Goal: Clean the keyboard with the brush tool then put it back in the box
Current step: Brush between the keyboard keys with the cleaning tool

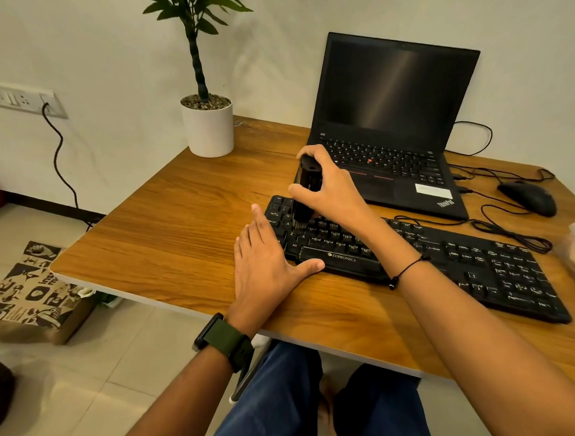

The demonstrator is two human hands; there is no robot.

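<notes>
Two hands are showing above one wooden table (169, 213), and on that table one black keyboard (441, 255), one open laptop (390, 123), one black mouse (528, 197) and one potted plant (208, 123) are standing or lying. The right hand (329, 186) is curling its fingers and thumb round one black brush tool (308, 186), gripping it by the upper half of its body so that the tool is standing nearly upright below the palm. The bristle end is pointing down and is touching the keys at the left part of the keyboard, near the letter rows just under the hand. The left hand (265, 262) is lying flat with straight fingers, holding nothing; its palm is resting on the table at the keyboard's left front corner, its fingers are reaching along the left edge and its thumb is stretching across the front rim beside the space bar. The keyboard is lying aslant across the table, in front of the laptop, with its cable looping behind it toward the mouse on the right. The laptop's screen is dark. The left wrist is wearing one watch with a green strap (225, 341), and the right wrist is wearing one thin black cord (408, 269). On the floor to the left, one printed paper bag (32, 290) is lying, and one wall socket (26, 99) with a black cable is showing above it. No box can be made out with certainty.
</notes>
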